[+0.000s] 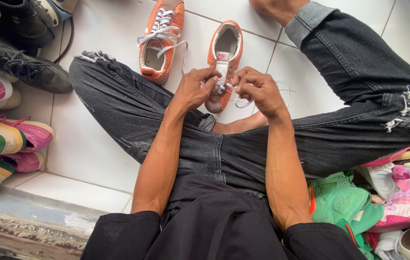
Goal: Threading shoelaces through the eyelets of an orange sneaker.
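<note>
An orange sneaker (pixel 224 62) rests on the white tiled floor (pixel 94 144) just past a seated person's crossed legs, within easy reach. The left hand (pixel 196 89) and right hand (pixel 258 91) each pinch its white lace (pixel 243 102) taut. The laced partner shoe (pixel 161 41) lies just beside; other shoes crowd both floor edges.

Count, head view. Orange low-top sneakers with white laces: 2, one (pixel 159 41) laced, one (pixel 224 60) at the hands. Bare hands: 2, left hand (pixel 193 89), right hand (pixel 260 91). Black shoes, upper left: at least 2 (pixel 22 67). Green sneaker, lower right: 1 (pixel 337 200). Other heaped pairs: overlapped, cannot count.
</note>
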